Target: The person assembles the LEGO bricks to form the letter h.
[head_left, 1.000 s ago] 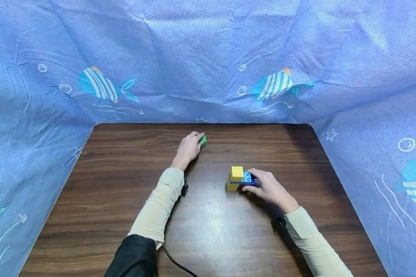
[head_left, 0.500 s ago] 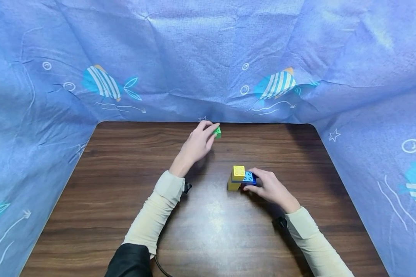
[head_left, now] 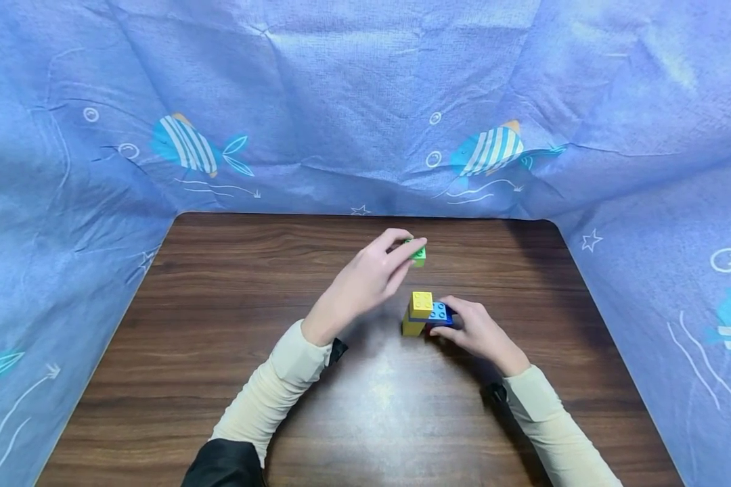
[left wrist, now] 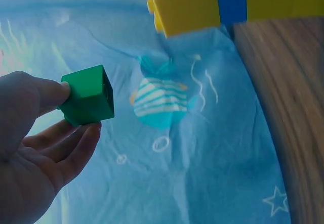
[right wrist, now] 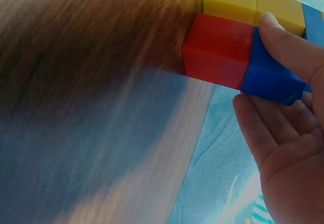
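Observation:
My left hand (head_left: 371, 281) pinches a green toy building block (left wrist: 87, 96) between thumb and fingers, raised above the table behind the block stack. My right hand (head_left: 481, 333) grips the right side of that stack, thumb and fingers around a dark blue block (right wrist: 271, 75). Beside the blue one, a red block (right wrist: 217, 49) sits at the bottom. Yellow blocks (right wrist: 230, 0) form the stack's taller left column, with a thin blue layer between them. A yellow block (head_left: 421, 304) tops this column, and a light blue studded surface (head_left: 438, 311) lies lower to its right.
The stack stands on a dark wood table (head_left: 219, 325). Blue fabric (head_left: 353, 101) printed with fish hangs behind the table's far edge and along both sides. Black wrist cameras (head_left: 338, 350) are strapped at the sleeve cuffs.
The left hand has carried the green block to the right, first away and then back nearer the stack, lifting it off the table. The right hand has stayed in place on the stack.

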Available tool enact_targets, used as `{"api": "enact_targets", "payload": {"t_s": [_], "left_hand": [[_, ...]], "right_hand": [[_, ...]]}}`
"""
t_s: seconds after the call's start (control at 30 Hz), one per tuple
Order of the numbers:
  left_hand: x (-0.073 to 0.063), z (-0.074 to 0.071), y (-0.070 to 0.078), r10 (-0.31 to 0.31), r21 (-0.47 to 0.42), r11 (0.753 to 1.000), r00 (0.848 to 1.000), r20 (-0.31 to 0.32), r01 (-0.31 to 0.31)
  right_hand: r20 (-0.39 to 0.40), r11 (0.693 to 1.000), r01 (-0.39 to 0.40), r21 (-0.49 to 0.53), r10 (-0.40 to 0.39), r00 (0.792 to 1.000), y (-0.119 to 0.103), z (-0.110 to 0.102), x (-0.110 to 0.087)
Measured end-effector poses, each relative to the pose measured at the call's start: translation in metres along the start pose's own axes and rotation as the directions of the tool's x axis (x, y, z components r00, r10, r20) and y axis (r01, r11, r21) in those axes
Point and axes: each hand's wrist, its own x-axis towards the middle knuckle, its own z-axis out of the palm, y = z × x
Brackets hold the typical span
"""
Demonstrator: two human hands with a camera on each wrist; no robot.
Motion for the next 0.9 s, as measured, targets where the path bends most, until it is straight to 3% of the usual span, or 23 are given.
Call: {"api": "enact_targets", "payload": {"t_s": [0.17, 0.47, 0.67, 0.9], "left_hand": [[-0.008, 0.006, 0.012, 0.014, -0.025, 1.000, 0.998, 0.060, -0.013], [-0.021, 0.022, 0.024, -0.012, -0.055, 0.998, 0.988, 0.156, 0.021], [-0.027, 0.027, 0.026, -0.013, -0.045, 0.999, 0.982, 0.188, 0.021], [-0.028, 0.027, 0.028, 0.000, -0.044, 0.999, 0.983, 0.183, 0.008]], "right_hand": [[-0.006, 1.000, 0.002, 0.003, -0.002, 1.000, 0.001, 0.000, 0.000], [-0.025, 0.999, 0.034, -0.006, -0.034, 0.999, 0.002, 0.001, 0.000], [-0.029, 0.999, 0.046, -0.005, -0.046, 0.999, 0.002, 0.002, -0.001], [-0.032, 0.998, 0.055, -0.011, -0.055, 0.998, 0.000, 0.001, -0.001]]}}
